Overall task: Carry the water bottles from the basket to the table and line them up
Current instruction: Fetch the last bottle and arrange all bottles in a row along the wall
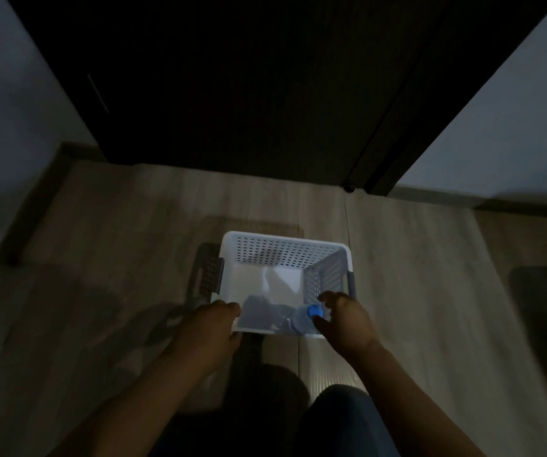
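On the pale wooden floor, seen from the head camera in dim light, stands one white plastic basket with perforated walls and two grey handles, one at its left end and one at its right end. Inside it, only one water bottle can be made out. It is clear, lies on its side against the near wall towards the right corner, and its single blue cap points to the right. Beside the bottle, on the basket's bottom, there is a dark patch too dim to read. Two bare hands reach down to the basket's near side. The left hand is at the near left corner, and its grip is on the rim, with fingers laid over the top edge and the thumb against the outer wall. The right hand is at the near right corner with its grip narrow. Its forefinger curves above the cap and its thumb below, but the blur does not show whether they touch it. Beyond the basket rises one dark door between two pale walls. At the bottom edge, between the forearms, a knee in dark trousers shows.
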